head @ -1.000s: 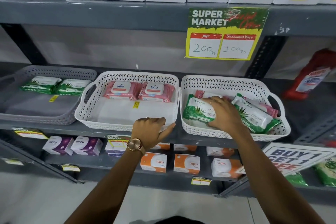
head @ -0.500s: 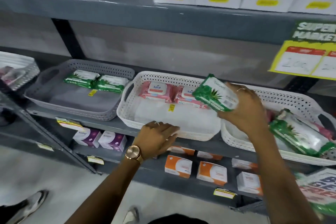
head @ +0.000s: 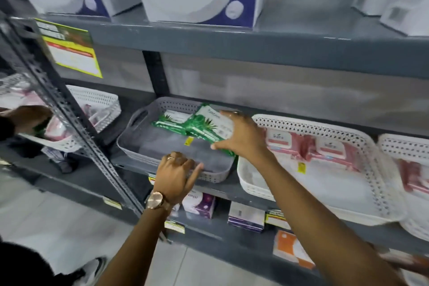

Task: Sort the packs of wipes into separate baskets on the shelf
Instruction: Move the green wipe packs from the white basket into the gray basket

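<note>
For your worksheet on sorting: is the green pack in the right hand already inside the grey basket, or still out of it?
Partly in: the green pack tilts over the grey basket, still gripped by the right hand.

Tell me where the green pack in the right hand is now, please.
In the head view the green pack is left of centre, held by the right hand over the grey basket, beside another green pack.

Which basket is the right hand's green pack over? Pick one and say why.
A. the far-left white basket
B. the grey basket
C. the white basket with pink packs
B: the right hand holds the green pack over the grey basket, beside the green packs already lying there.
</note>
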